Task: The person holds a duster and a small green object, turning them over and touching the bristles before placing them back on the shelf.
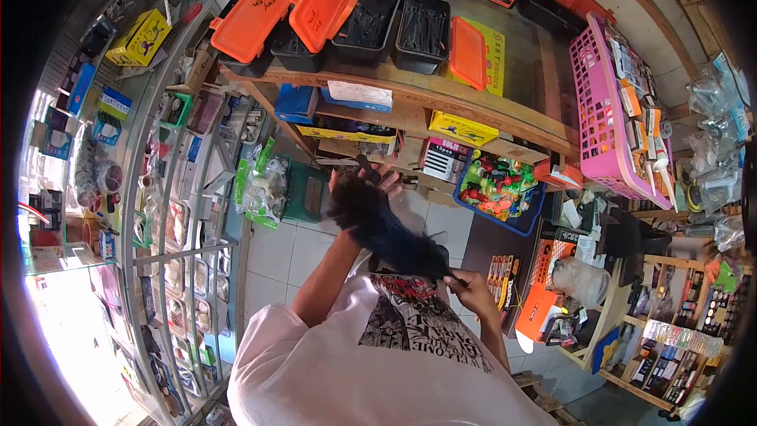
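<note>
A dark feather duster [402, 241], black with a bluish sheen, slants across the space in front of my chest. My right hand [471, 293] is closed around its thin handle end at the lower right. At the other end, my left hand [385, 179] is at the feathers, its fingers curled around the tip. The feathers hide most of the left palm, and a narrow dark piece [364, 164] pokes up between the fingers. Beyond both hands stands a wooden counter [410, 93] carrying black boxes [423, 28] of screws or nails with orange lids [251, 22].
Glass shelving [150, 260] full of packaged goods runs along the left. A pink basket [597, 102] stands on the counter's right end. Below it are a blue tray [498, 229] of colourful items and orange boxes [536, 314]. A green bin [304, 199] sits on the tiled floor.
</note>
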{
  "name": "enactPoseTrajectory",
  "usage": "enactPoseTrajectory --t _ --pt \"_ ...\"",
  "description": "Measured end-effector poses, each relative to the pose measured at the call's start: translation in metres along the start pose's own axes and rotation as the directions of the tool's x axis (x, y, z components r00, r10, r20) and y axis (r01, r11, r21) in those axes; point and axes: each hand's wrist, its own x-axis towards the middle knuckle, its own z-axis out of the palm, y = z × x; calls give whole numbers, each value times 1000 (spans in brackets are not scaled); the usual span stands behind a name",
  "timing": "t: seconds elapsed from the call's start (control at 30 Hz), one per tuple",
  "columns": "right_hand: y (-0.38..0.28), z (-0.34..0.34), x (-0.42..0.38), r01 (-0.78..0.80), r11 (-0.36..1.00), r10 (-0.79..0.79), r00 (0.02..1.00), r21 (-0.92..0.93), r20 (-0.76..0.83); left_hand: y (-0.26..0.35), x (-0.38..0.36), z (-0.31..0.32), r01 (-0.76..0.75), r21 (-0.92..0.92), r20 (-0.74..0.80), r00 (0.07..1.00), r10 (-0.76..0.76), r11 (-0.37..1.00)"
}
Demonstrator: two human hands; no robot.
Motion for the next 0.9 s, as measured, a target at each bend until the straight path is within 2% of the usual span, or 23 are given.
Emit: enactPoseTrajectory --t 0.07,0.1,0.13,0.2,0.27,0.3,0.33,0.37,0.4,0.43,0.5,0.53,0.57,0.6,0.67,0.7,0.8,0.83,0.87,0.9 --pt "-1 4 2 -9 997 14 998 80 -61 -2 3 -13 -54 -24 -56 997 52 998" --pt "-1 6 2 -14 993 25 996 120 -88 -7 5 3 -119 -31 -182 977 111 992" --pt "1 3 2 -31 998 33 999 60 -26 -10 6 12 -186 -31 -302 938 168 982" --pt "2 -4 5 -51 997 57 994 -64 97 0 -4 -13 -4 13 -46 999 4 1000" --pt "-5 8 7 1 999 2 996 41 -86 -2 2 -27 46 -102 178 984 -27 994" --pt "-9 13 7 32 995 -16 984 90 -176 -5 5 -13 -37 -111 -55 998 31 993" --pt "-9 12 7 2 998 5 995 66 -99 -8 7 9 -120 -103 -287 954 86 987" --pt "-7 8 9 -23 999 24 999 39 -23 -11 4 25 -118 -78 -326 942 86 990" --pt "-7 6 11 -45 999 44 998 10 52 -13 3 -8 -58 56 -214 974 69 997" --pt "-8 9 11 -3 999 3 1000 53 -4 -15 3 -41 -29 199 -99 994 50 980" --pt "-11 18 14 90 987 -74 990 131 -121 -11 1 -9 -12 187 -238 970 57 982" --pt "-7 16 14 49 994 -43 997 98 -70 -7 -1 26 -84 -53 -98 992 79 995" --pt "1 11 15 10 998 -8 1000 63 -19 -9 6 31 -129 -120 -251 963 96 984" --pt "5 8 16 -25 999 25 999 22 32 -9 2 11 -99 8 -207 973 99 995" --pt "4 8 15 -11 1000 11 1000 25 -4 -9 -9 -45 -46 265 -121 989 81 963" --pt "3 7 15 -3 1000 4 1000 26 -26 -8 -3 -41 24 276 -288 956 59 961" --pt "9 8 16 -41 996 43 999 76 -32 -5 2 18 -142 -84 -206 971 123 986" --pt "0 5 15 -39 998 39 999 45 -9 0 12 -15 -142 -10 191 971 142 990" --pt "-10 2 13 -37 999 37 999 15 15 -5 0 -43 -46 -37 113 992 49 998" --pt "-17 1 11 -34 999 35 999 -13 36 -3 0 -43 -54 -42 48 997 56 998"
